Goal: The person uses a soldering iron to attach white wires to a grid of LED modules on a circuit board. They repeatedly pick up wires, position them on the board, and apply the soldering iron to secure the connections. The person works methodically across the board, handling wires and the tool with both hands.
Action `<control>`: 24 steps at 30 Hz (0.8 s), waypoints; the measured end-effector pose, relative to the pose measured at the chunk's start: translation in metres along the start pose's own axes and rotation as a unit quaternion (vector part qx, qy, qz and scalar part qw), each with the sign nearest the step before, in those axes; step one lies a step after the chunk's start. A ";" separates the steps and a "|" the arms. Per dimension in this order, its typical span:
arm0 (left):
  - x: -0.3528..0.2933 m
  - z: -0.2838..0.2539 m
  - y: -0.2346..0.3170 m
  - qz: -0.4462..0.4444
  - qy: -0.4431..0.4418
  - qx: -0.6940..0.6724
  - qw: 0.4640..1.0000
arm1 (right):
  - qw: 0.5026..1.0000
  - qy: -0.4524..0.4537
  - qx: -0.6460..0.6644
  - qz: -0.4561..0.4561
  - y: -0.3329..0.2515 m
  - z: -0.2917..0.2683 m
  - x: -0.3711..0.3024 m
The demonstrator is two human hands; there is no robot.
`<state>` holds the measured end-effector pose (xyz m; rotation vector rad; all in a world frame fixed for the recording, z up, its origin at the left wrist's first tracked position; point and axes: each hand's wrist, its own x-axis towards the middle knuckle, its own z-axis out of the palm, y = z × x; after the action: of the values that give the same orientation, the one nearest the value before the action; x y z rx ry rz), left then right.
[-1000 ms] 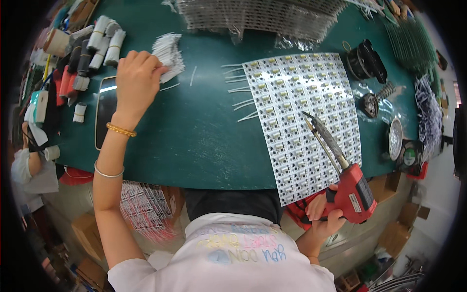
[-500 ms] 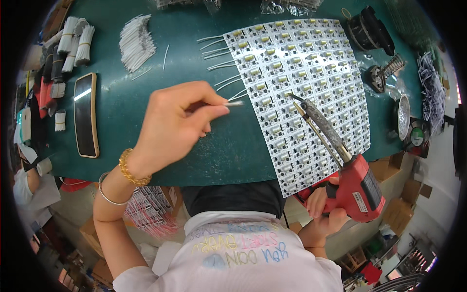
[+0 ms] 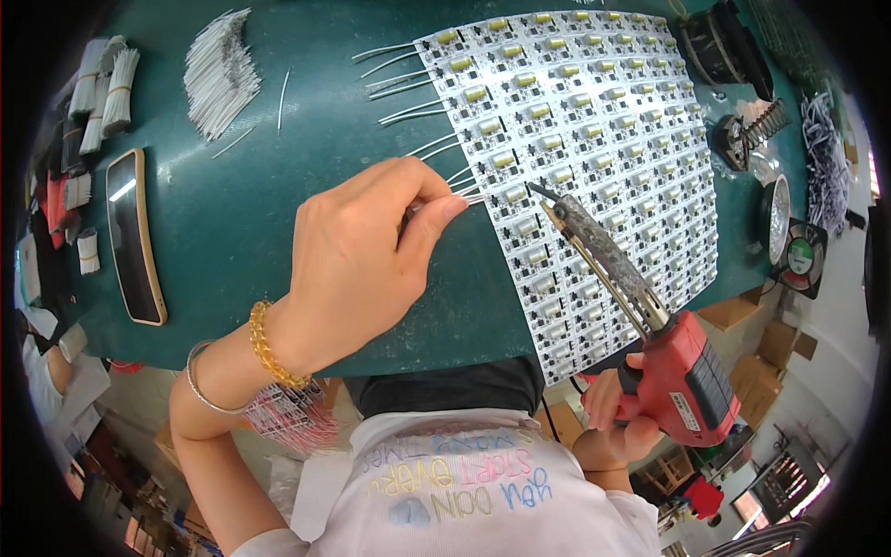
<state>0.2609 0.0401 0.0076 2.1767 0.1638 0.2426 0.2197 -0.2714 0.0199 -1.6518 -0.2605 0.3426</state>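
Tan-edged phone [image 3: 136, 239] on green table [image 3: 246, 232], cardboard boxes [image 3: 756, 382] lower right

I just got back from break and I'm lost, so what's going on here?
The person's left hand pinches white wire at the left edge of a sheet of small circuit boards. The right hand grips a red soldering gun, its tip over the sheet near the left hand; whether it touches is unclear. More wires stick out farther up that edge; a loose wire pile lies on the green table.
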 end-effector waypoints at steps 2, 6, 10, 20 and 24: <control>-0.001 -0.001 0.003 -0.001 0.000 0.016 1.000 | 0.998 -0.049 -0.027 -0.037 0.021 -0.028 -0.011; 0.000 0.001 0.002 0.013 -0.005 0.021 1.000 | 0.998 -0.057 0.002 0.015 0.004 -0.011 -0.003; 0.001 0.000 0.002 0.019 -0.013 0.042 0.999 | 0.997 -0.061 -0.024 0.040 -0.004 -0.009 0.002; -0.001 0.004 -0.001 0.054 0.005 0.073 0.996 | 0.996 0.007 0.021 0.090 -0.016 0.010 0.006; -0.002 0.005 -0.001 0.058 0.011 0.073 0.996 | 0.995 0.024 0.069 0.062 0.000 0.002 -0.005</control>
<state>0.2602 0.0365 0.0036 2.3318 0.0681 0.3292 0.2146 -0.2712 0.0201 -1.5406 -0.0959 0.4062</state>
